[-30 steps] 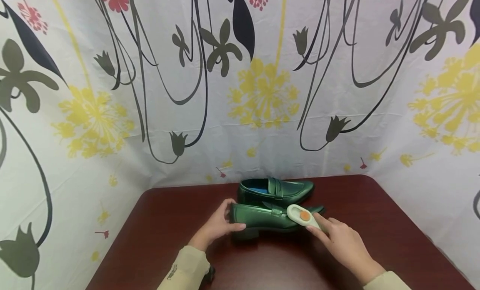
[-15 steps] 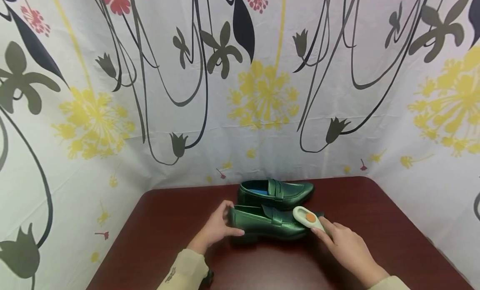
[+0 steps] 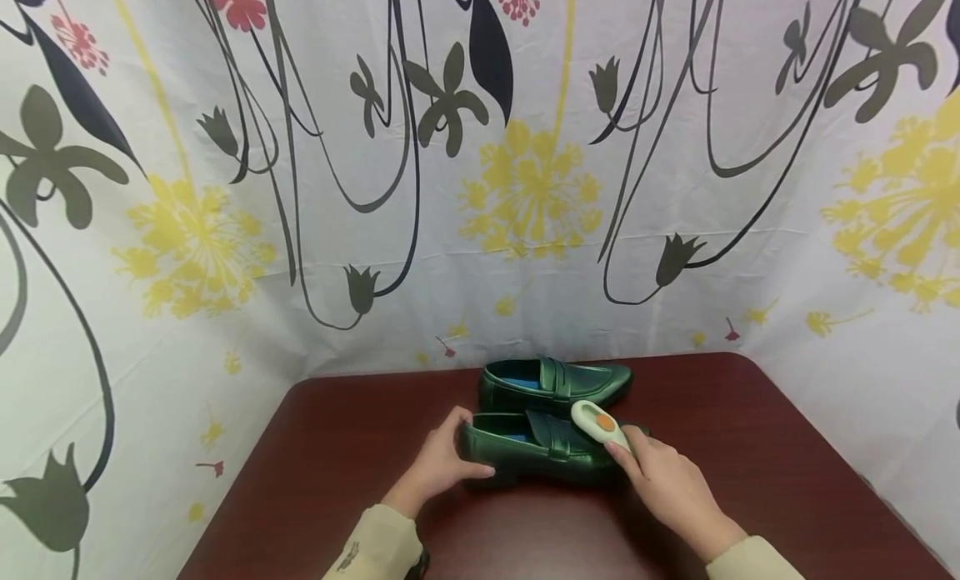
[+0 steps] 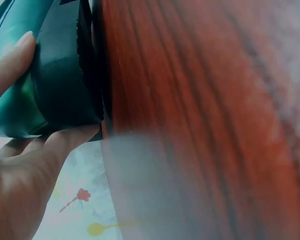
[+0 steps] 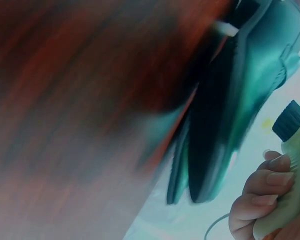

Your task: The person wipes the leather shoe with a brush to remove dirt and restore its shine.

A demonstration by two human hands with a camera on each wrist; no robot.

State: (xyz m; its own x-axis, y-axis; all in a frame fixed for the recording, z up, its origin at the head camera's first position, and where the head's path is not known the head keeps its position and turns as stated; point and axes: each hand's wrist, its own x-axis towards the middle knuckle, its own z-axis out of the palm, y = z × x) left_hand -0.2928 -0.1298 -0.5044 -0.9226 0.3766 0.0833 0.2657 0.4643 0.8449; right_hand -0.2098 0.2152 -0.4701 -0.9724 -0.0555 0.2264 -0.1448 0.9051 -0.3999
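Note:
Two metallic green penny loafers sit side by side with their toes to the right in the head view. My left hand (image 3: 437,463) grips the near loafer (image 3: 525,448) by its heel, thumb along the side facing me and fingers behind; the left wrist view shows this hold close up. My right hand (image 3: 670,486) holds a pale green brush (image 3: 597,422) with an orange button. Its head overlaps the near loafer's vamp, just ahead of the strap. Short dark bristles (image 5: 289,121) show in the right wrist view, where fingers curl round the handle.
The far loafer (image 3: 596,382), with a blue insole, stands behind the near one on a dark red-brown wooden table (image 3: 360,430). A floral-printed white cloth (image 3: 420,230) hangs around the table's back and sides.
The near loafer has rolled so that its opening and blue insole show more. The brush first went right toward the toe, then came back left and slightly up. The left hand keeps its hold.

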